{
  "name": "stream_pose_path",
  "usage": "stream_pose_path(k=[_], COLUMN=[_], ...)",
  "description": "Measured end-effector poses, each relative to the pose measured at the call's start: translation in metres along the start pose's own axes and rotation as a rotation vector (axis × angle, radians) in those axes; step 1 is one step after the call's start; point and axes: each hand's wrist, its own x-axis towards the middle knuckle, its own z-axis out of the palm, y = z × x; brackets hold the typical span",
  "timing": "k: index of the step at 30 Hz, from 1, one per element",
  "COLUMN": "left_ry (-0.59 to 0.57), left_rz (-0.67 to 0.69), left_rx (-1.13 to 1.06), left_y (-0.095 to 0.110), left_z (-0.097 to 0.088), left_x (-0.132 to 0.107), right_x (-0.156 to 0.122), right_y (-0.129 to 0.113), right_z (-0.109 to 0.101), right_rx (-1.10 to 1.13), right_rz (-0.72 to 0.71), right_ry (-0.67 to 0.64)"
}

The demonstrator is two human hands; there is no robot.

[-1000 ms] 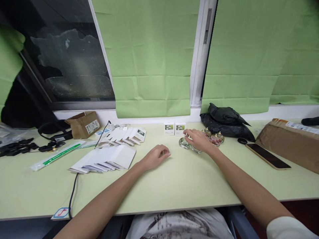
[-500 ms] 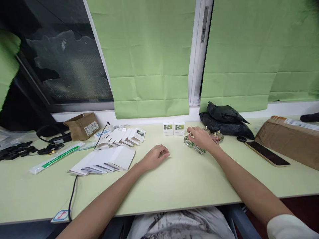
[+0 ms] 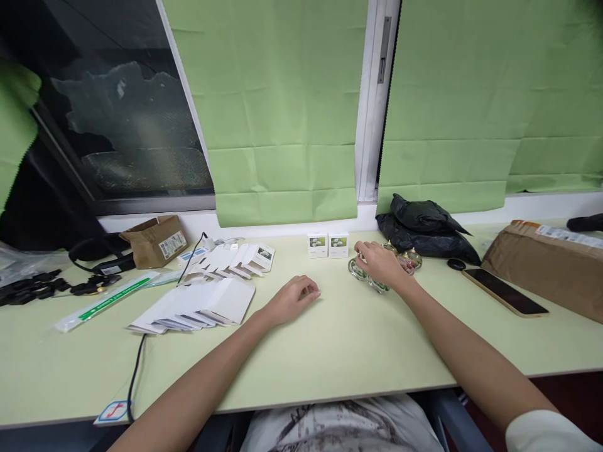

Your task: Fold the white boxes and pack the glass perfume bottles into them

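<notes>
My right hand (image 3: 379,263) reaches to a cluster of small round glass bottles (image 3: 409,260) at the far middle of the pale green table (image 3: 330,342). Its fingers curl over one clear glass bottle (image 3: 357,269) and touch it. My left hand (image 3: 294,298) rests on the table in a loose curl with nothing visible in it. Two small white boxes with green pictures (image 3: 328,244) stand upright just beyond the hands. Fanned stacks of flat white cartons (image 3: 198,304) lie to the left of my left hand.
A black plastic bag (image 3: 424,229) lies behind the bottles. A phone (image 3: 504,291) and a brown parcel (image 3: 549,263) sit at the right. A small cardboard box (image 3: 156,237), black cables (image 3: 56,282) and a long packet with a green stripe (image 3: 107,300) are at the left.
The view shifted slightly. My right hand drew the clear bottle a little to the right, toward the other bottles. My left hand stayed put.
</notes>
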Motion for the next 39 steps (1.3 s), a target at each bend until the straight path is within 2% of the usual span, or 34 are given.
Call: stream_pose_path(k=[4, 7, 10, 12, 16, 19, 26, 30, 36, 39], left_ry=[0.005, 0.008, 0.009, 0.006, 0.013, 0.024, 0.031, 0.024, 0.057, 0.083], left_rz=[0.005, 0.002, -0.002, -0.001, -0.002, -0.001, 0.009, 0.023, 0.044, -0.079], left_rx=[-0.005, -0.002, 0.000, -0.001, -0.001, -0.003, 0.011, 0.091, 0.326, 0.565], left_y=[0.001, 0.003, 0.005, 0.007, 0.008, 0.007, 0.001, -0.002, -0.014, -0.023], left_z=[0.000, -0.001, -0.002, -0.002, -0.002, -0.001, 0.001, -0.001, -0.003, -0.006], left_x=[-0.001, 0.000, 0.000, -0.001, -0.001, -0.001, 0.001, 0.000, 0.001, 0.001], right_x=[-0.001, -0.001, -0.002, -0.005, -0.015, -0.020, -0.021, -0.021, -0.021, -0.021], right_y=[-0.002, -0.006, -0.019, -0.033, -0.064, -0.077, -0.067, -0.065, -0.065, -0.065], right_z=[0.000, -0.004, -0.006, -0.002, 0.016, 0.030, 0.051, 0.057, 0.055, 0.055], right_rx=[-0.031, -0.013, 0.072, 0.143, 0.261, 0.321, 0.447, 0.479, 0.495, 0.488], right_rz=[0.009, -0.005, -0.089, -0.170, -0.297, -0.306, -0.413, -0.440, -0.430, -0.425], right_ry=[0.067, 0.210, 0.328, 0.344, 0.226, 0.116, -0.022, -0.059, -0.091, -0.097])
